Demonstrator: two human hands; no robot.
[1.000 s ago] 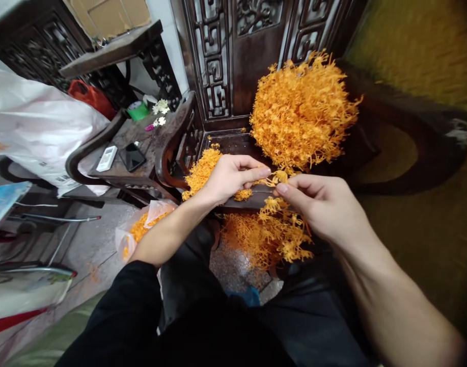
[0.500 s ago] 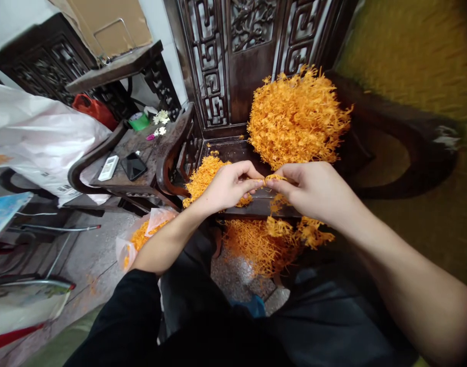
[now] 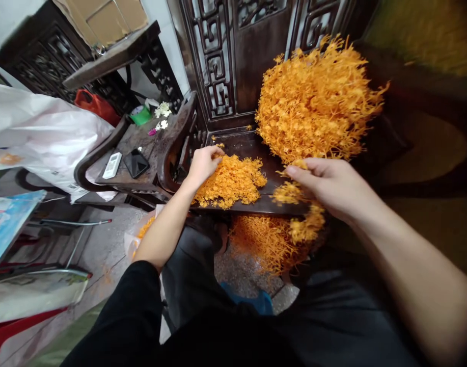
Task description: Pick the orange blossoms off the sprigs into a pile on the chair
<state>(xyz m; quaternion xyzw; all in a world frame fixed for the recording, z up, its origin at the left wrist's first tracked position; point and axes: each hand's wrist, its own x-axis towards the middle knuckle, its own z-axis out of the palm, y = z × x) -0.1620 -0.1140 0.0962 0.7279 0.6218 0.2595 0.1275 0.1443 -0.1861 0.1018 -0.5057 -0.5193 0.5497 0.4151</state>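
Note:
My left hand (image 3: 204, 164) is over the left edge of a small pile of orange plastic-looking flower heads (image 3: 237, 181) on a dark carved wooden chair seat (image 3: 269, 204). Its fingers are curled together; what they pinch, if anything, is too small to make out. Between thumb and fingers, my right hand (image 3: 327, 184) grips an orange flower sprig (image 3: 300, 164), with more orange clusters (image 3: 289, 193) showing just below it. Behind the right hand rises a large bushy heap of orange sprigs (image 3: 317, 102). Under the seat edge lies a mass of thin orange stems (image 3: 269, 242).
At left, a dark wooden seat holds a phone (image 3: 136, 163), a white remote-like device (image 3: 112, 165), green tape (image 3: 140, 115) and white flowers (image 3: 163, 109). A white bag (image 3: 46, 132) and a red bag (image 3: 96, 106) are beyond. A plastic bag with orange pieces (image 3: 144, 228) is on the floor.
My hands have parted from where they met at a sprig. My left hand has moved left to the small pile; my right keeps hold of orange pieces. The view has shifted slightly.

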